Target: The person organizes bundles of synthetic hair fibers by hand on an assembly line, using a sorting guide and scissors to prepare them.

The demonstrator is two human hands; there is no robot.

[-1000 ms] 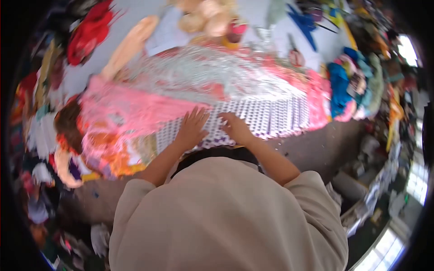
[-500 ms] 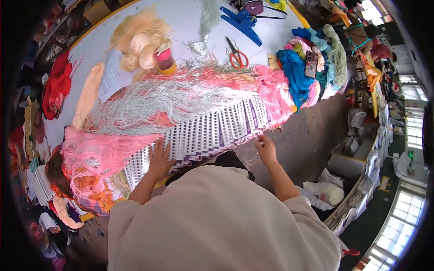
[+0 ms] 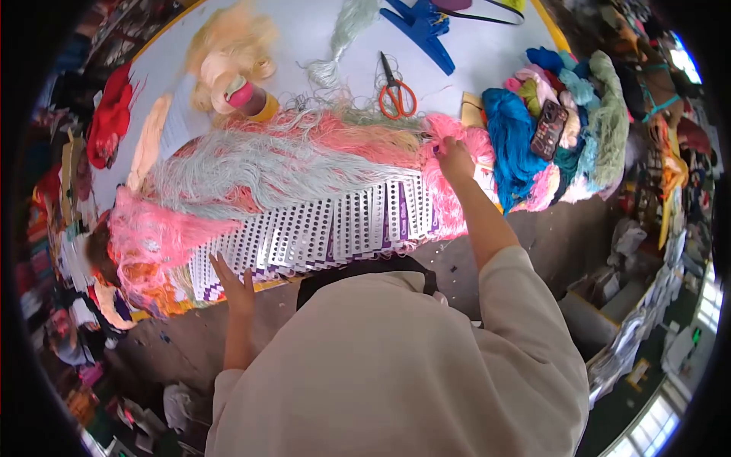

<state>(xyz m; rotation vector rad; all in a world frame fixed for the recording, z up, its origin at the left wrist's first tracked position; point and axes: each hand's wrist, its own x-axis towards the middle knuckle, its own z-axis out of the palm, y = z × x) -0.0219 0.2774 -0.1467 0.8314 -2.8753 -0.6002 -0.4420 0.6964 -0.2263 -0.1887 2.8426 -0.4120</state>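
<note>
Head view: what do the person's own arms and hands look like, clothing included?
A plain, light beige top has loose, short sleeves that leave the forearms bare. The left hand and right hand are each a bare human grip, with no glove or cable visible. Any ring would be too small to tell.

Overlapping punched cards [image 3: 308, 228], pink thread [image 3: 445, 199] alongside

We seem to be in a thread workshop: our white tabletop [image 3: 301, 38] carries loose silvery strands [image 3: 266, 171], pink thread [image 3: 448, 202], blue hanks [image 3: 506, 137], rows of punched cards [image 3: 304, 228] and orange-handled scissors [image 3: 393, 85], while heaped materials [image 3: 620, 346] crowd the room's edge near bright windows [image 3: 646, 425].
</note>
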